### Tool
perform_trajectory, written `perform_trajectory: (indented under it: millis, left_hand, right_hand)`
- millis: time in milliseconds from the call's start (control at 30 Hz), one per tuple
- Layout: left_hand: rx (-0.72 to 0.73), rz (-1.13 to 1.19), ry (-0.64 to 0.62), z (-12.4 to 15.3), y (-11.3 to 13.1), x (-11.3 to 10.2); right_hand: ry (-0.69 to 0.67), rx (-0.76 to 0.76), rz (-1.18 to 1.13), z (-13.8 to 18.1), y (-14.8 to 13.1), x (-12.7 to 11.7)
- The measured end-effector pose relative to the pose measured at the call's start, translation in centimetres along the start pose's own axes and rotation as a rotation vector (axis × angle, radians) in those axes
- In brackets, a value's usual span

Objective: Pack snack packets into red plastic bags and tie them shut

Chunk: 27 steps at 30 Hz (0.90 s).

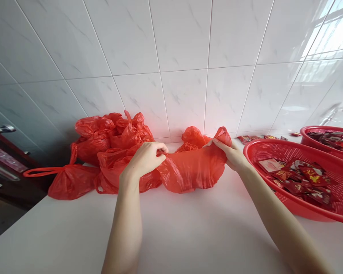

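Note:
A red plastic bag (pixel 193 169) lies on the white counter (pixel 188 228) in front of me, stretched between both hands. My left hand (pixel 145 158) pinches its left edge with the fingers curled in. My right hand (pixel 231 154) grips the bag's right handle, thumb on top. Behind the left hand sits a heap of filled, knotted red bags (pixel 108 144), and one more tied bag (pixel 71 180) lies at the counter's left edge.
A red plastic basket (pixel 303 209) with several small red sweet packets stands at the right, a second red basket (pixel 328 139) behind it. Loose packets (pixel 254 138) lie along the white tiled wall. The counter ends at the left, beside a dark door.

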<state>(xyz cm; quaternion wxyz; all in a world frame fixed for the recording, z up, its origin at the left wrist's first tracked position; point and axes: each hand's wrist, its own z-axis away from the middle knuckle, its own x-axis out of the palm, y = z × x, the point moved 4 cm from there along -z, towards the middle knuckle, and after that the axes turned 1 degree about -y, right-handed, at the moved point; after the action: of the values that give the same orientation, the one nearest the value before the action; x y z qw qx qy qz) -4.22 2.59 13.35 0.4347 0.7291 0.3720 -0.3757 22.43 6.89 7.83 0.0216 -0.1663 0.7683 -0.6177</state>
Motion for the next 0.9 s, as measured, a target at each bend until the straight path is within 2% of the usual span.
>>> perform_trajectory:
  millis: [267,433,533,700,800,900]
  left_hand:
    - [-0.063,0.081,0.163,0.6,-1.2,-2.0]
    - [-0.124,0.269,0.139,1.1,-1.1,-2.4]
    - [-0.135,0.481,0.168,1.4,-0.5,-2.6]
    - [-0.09,0.852,0.317,1.2,0.1,-3.2]
    - [-0.064,1.02,0.373,0.9,0.1,-3.3]
    - [-0.04,1.042,0.356,0.8,0.3,-3.1]
  right_hand:
    - [0.074,0.033,-0.013,-0.2,-0.1,-0.9]
    - [0.093,0.034,0.013,-0.2,-0.1,-1.1]
    - [0.03,0.013,0.063,0.0,-0.3,-1.0]
    - [-0.141,-0.066,0.086,0.4,-1.0,-0.5]
    - [-0.155,-0.106,0.001,0.3,-0.9,-0.4]
    - [-0.157,-0.118,-0.131,0.0,-0.4,-0.3]
